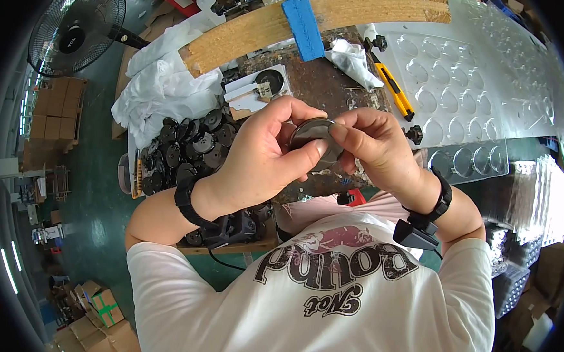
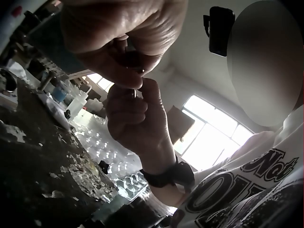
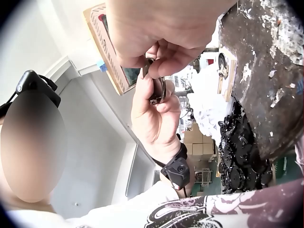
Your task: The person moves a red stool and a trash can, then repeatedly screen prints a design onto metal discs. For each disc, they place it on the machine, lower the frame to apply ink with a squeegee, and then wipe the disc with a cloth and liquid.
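Observation:
A round, dark, glossy disc with a shiny metal rim (image 1: 309, 131) is held up between both hands, above the near part of the worn workbench (image 1: 326, 88). My left hand (image 1: 267, 146) grips it from the left, thumb across its face and fingers round behind the rim. At the opposite edge, my right hand (image 1: 377, 146) pinches the rim between thumb and forefinger. In the right wrist view the disc (image 3: 158, 90) appears nearly edge-on, partly covered by fingers. The left wrist view shows the fingertips of both hands meeting, with most of the disc hidden.
Many black round parts (image 1: 187, 147) are heaped at the left beside white plastic bags (image 1: 162, 78). Behind the hands lie a small tray with a dark ring (image 1: 269, 82), a yellow utility knife (image 1: 395, 92) and a wooden strip with blue tape (image 1: 304, 29). Clear moulded trays (image 1: 449, 89) cover the right side.

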